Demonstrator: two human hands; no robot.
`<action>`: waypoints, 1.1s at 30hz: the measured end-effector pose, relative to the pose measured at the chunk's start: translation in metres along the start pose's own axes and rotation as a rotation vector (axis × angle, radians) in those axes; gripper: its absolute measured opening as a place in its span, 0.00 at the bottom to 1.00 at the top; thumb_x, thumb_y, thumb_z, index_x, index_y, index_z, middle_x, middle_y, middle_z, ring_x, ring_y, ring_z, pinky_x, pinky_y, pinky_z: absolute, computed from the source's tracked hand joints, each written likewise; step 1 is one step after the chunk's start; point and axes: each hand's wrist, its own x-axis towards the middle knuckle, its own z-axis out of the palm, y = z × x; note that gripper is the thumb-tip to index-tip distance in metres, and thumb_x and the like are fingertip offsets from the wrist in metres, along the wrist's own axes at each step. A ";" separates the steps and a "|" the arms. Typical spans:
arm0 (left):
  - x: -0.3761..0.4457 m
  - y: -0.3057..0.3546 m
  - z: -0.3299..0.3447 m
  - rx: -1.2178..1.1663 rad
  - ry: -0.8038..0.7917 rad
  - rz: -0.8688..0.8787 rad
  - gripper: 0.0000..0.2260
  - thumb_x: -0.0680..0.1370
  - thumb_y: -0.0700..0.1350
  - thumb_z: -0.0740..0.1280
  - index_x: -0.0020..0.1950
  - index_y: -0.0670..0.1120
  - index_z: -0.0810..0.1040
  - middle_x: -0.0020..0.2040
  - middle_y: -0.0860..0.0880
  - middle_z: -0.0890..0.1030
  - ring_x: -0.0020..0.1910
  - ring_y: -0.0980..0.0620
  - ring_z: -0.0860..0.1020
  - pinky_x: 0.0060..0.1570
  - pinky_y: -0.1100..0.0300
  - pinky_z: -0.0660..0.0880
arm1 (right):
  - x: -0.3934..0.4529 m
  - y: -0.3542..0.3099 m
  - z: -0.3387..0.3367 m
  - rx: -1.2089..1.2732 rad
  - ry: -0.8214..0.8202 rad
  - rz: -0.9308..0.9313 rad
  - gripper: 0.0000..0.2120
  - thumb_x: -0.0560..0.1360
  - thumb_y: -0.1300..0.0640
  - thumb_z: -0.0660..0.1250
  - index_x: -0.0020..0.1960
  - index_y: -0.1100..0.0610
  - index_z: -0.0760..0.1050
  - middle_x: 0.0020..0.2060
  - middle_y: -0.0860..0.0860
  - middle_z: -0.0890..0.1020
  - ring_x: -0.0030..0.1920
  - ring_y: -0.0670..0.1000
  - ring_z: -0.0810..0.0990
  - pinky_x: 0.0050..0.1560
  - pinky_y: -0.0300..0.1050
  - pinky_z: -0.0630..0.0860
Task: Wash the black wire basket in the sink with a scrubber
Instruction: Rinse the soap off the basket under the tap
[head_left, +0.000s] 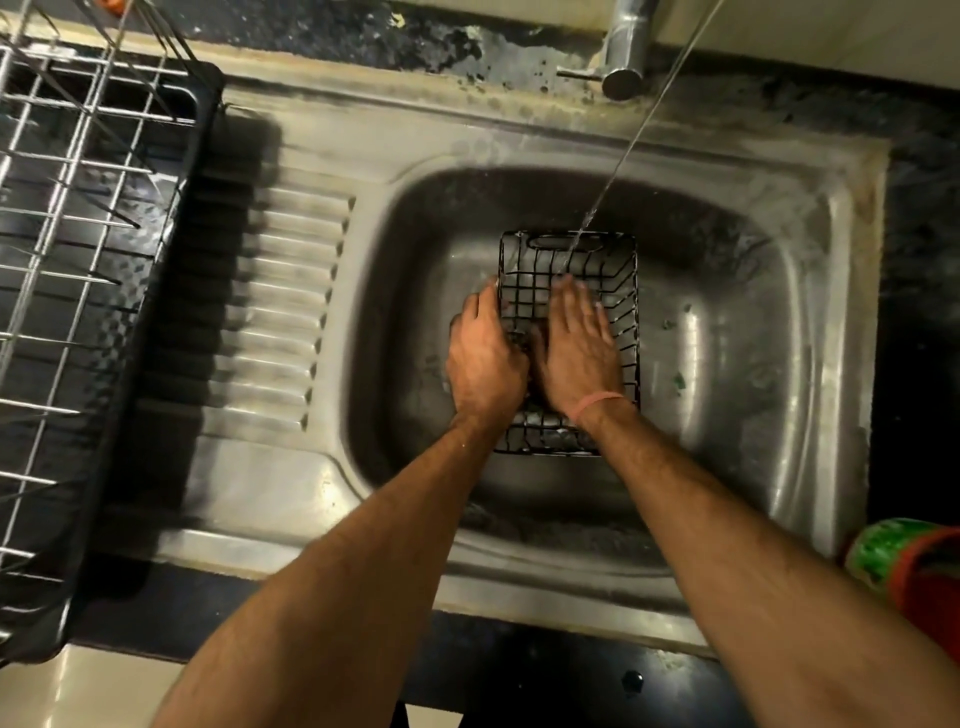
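The black wire basket (608, 270) lies in the steel sink (727, 332) under a thin stream of water (618, 171) from the tap (626, 47). My left hand (483, 358) grips the basket's left rim, fingers curled over the wire. My right hand (576, 348) lies flat inside the basket with straight fingers pressed on the wire floor, right where the water lands. A pink band sits on that wrist. No scrubber shows; anything under the palm is hidden.
A ribbed drainboard (280, 312) lies left of the sink. A wire dish rack (78, 218) on a black tray (171, 312) stands at far left. A green and red object (904, 566) sits at the right edge. Dark counter surrounds the sink.
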 end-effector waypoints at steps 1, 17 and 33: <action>0.000 0.001 0.001 -0.004 0.007 -0.002 0.34 0.77 0.42 0.77 0.81 0.50 0.67 0.71 0.50 0.77 0.67 0.48 0.76 0.65 0.49 0.79 | 0.003 -0.008 0.001 0.016 0.006 0.085 0.33 0.88 0.44 0.45 0.85 0.60 0.39 0.84 0.57 0.41 0.85 0.57 0.40 0.85 0.58 0.45; -0.012 -0.002 0.007 -0.140 0.107 -0.114 0.32 0.77 0.41 0.74 0.79 0.51 0.67 0.72 0.51 0.75 0.70 0.48 0.74 0.70 0.46 0.76 | 0.025 -0.003 0.007 -0.110 -0.053 -0.376 0.38 0.85 0.49 0.59 0.86 0.56 0.42 0.86 0.54 0.44 0.85 0.54 0.40 0.85 0.57 0.48; 0.027 0.013 -0.026 0.148 0.014 0.072 0.45 0.72 0.43 0.77 0.85 0.51 0.58 0.81 0.42 0.64 0.78 0.39 0.65 0.76 0.36 0.65 | 0.020 0.004 0.008 0.007 -0.061 -0.122 0.42 0.84 0.38 0.52 0.85 0.58 0.34 0.84 0.56 0.35 0.84 0.54 0.33 0.84 0.55 0.38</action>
